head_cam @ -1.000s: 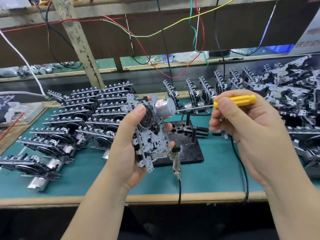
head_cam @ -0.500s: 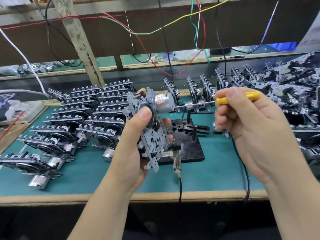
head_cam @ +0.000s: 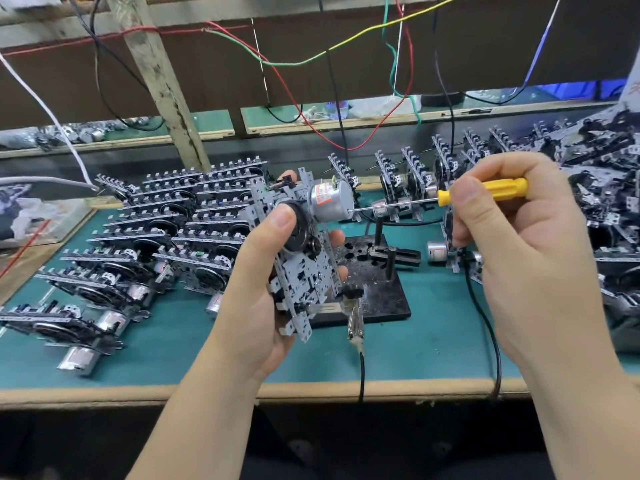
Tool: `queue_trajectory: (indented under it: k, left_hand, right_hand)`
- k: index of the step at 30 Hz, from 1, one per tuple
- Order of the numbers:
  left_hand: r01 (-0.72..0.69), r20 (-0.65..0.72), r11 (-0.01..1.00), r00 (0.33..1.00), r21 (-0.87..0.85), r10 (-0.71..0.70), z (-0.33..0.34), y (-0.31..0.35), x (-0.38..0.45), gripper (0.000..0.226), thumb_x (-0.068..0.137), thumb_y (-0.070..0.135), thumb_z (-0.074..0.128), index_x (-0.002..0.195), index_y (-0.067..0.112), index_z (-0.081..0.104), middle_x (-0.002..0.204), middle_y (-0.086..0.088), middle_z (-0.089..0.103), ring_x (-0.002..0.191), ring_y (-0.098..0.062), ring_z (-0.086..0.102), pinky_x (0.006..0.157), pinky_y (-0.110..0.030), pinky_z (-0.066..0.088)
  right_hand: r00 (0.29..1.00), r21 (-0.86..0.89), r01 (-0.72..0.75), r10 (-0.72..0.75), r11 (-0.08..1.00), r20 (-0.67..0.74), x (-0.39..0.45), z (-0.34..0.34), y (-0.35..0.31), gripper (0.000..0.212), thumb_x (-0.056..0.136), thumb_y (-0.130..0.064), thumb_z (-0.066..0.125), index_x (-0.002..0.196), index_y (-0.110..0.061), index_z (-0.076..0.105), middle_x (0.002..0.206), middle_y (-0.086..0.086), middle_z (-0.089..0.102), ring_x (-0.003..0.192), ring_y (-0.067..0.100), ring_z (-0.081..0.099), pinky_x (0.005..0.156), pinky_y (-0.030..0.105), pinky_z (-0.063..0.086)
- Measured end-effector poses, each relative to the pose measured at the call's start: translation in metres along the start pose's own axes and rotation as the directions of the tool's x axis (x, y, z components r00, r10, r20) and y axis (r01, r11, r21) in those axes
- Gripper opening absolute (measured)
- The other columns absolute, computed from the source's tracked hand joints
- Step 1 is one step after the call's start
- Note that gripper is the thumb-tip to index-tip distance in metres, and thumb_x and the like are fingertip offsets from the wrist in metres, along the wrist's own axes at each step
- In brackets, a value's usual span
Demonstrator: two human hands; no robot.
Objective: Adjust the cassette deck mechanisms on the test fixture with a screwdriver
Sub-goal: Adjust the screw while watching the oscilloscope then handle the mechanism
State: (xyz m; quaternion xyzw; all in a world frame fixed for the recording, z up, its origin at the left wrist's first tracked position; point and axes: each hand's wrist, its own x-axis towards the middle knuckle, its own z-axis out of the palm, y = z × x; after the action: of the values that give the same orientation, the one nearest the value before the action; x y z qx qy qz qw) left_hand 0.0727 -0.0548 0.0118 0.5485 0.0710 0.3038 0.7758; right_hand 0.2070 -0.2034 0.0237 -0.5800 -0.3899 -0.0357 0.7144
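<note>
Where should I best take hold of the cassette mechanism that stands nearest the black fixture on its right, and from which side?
Probably by the top edge of its upright metal plate, coming down from above. It stands on edge, with its silver motor sticking out towards the fixture and other mechanisms close behind, so the sides look crowded. The plate's upper part is hidden behind the right hand.

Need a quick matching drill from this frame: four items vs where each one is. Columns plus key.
Items
1. screwdriver
2. cassette deck mechanism
3. black test fixture
4. motor

Places
A. on the green mat, holding no mechanism
B. held in the left hand
C. held in the right hand
D. at the screwdriver's tip, on top of the held mechanism

Pairs: 1-C, 2-B, 3-A, 4-D
</note>
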Motion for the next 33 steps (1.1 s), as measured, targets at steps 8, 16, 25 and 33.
queue_trajectory:
  k: [8,16,25,33]
  left_hand:
    - [0.002,-0.007,1.0,1.0,-0.015,-0.003,0.0001,-0.0002,-0.0011,0.037,0.08,0.049,0.065,0.105,0.024,0.078,0.111,-0.001,0.073,0.106,-0.025,0.066,0.086,-0.045,0.057]
    - [0.005,0.007,1.0,1.0,-0.009,-0.005,-0.0021,-0.0016,-0.0013,0.044,0.079,0.049,0.069,0.111,0.019,0.075,0.116,-0.005,0.071,0.11,-0.028,0.064,0.089,-0.053,0.054]
    - [0.008,0.023,1.0,1.0,0.003,-0.008,-0.0048,-0.0001,-0.0005,0.04,0.084,0.05,0.053,0.103,0.026,0.078,0.113,-0.003,0.071,0.109,-0.028,0.062,0.089,-0.053,0.054]
    - [0.012,0.019,1.0,1.0,0.004,-0.013,-0.0071,-0.0005,0.0016,0.039,0.084,0.051,0.054,0.105,0.028,0.078,0.111,-0.001,0.073,0.108,-0.029,0.062,0.086,-0.052,0.055]
  right_hand:
    - [0.999,0.015,0.033,-0.032,0.999,-0.017,0.0008,-0.0029,0.0011,0.01,0.093,-0.03,0.071,0.098,-0.033,0.062,0.085,-0.014,0.067,0.079,0.01,0.064,0.078,0.026,0.053]
    - [0.999,-0.007,0.043,-0.043,0.999,0.002,0.0018,-0.0064,0.0027,0.008,0.094,-0.037,0.07,0.099,-0.035,0.065,0.089,-0.011,0.068,0.079,0.014,0.064,0.076,0.025,0.053]
    - [0.997,-0.006,0.061,-0.061,0.998,0.04,0.0036,-0.0067,0.006,0.007,0.096,-0.038,0.068,0.1,-0.035,0.064,0.09,-0.011,0.066,0.079,0.015,0.062,0.076,0.024,0.051]
    - [0.995,-0.021,0.078,-0.076,0.997,0.068,0.0035,-0.0057,0.0059,0.007,0.096,-0.035,0.067,0.1,-0.036,0.062,0.089,-0.012,0.066,0.08,0.015,0.063,0.077,0.026,0.051]
